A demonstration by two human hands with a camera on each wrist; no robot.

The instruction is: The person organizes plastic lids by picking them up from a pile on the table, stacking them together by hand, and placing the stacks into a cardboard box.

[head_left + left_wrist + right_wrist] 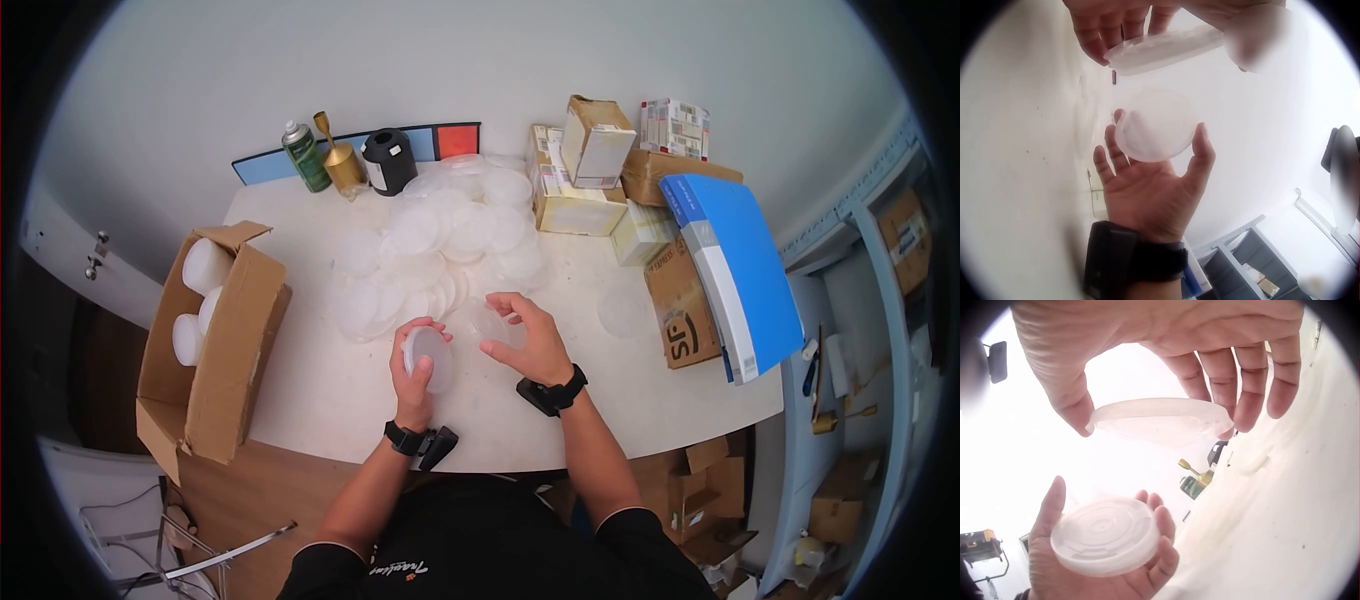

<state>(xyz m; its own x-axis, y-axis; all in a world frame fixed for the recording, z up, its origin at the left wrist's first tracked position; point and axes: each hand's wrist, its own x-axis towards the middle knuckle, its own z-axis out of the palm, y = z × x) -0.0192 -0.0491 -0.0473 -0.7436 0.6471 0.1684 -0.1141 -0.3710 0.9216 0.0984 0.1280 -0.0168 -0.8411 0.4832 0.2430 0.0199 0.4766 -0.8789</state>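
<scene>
My left hand [411,383] grips round translucent plastic lids [1105,534], thumb on one side and fingers curled at the other; their ringed face shows in the right wrist view, thick enough to look like a small stack. Just to the right, my right hand [541,347] pinches a single clear lid [1160,419] by its rim between thumb and fingertips. In the right wrist view this lid hangs level above the left hand's lids, with a gap between. A heap of loose lids [450,225] spreads over the white table [560,420] beyond both hands.
At the left stands an open cardboard box [225,350] holding white tubs [206,265]. A green spray can [305,157], a brass-coloured object [344,165] and a black cylinder [389,162] line the back. Cartons [580,205] and a blue binder [745,270] crowd the right. One lid [622,310] lies apart.
</scene>
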